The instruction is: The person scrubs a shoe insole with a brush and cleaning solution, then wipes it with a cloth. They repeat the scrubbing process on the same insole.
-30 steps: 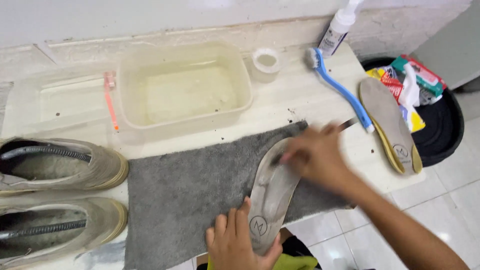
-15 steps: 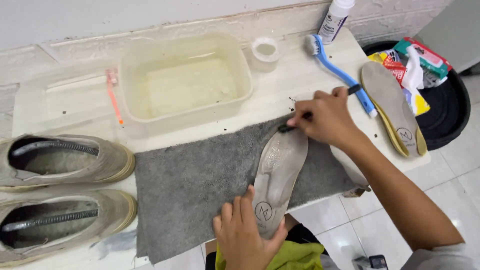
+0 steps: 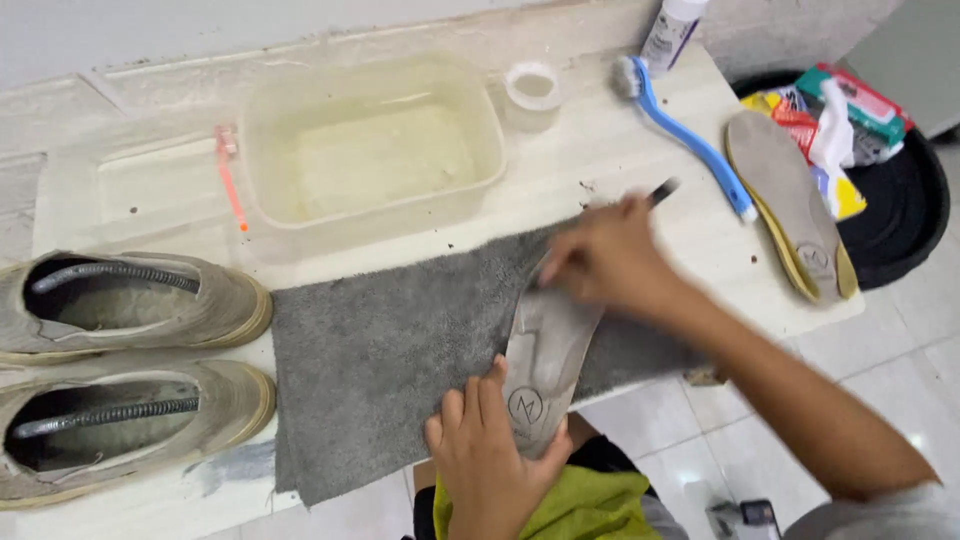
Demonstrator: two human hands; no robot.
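Countertop (image 3: 620, 150) runs out at its front edge near me; grey towel (image 3: 390, 350) overhangs it. Free room right of towel. Insole (image 3: 545, 350) lies on towel, heel toward me, pinned flat by my left hand (image 3: 490, 460). Right hand (image 3: 605, 260), closed around a dark-handled brush (image 3: 662, 190), covers insole's toe.

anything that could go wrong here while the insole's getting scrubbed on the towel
The insole and grey towel overhang the table's front edge, pinned only by the left hand; a hard stroke from the right hand might slide them off. The second insole also juts past the right edge above the black tub. Scrubbing may splash the shoes.
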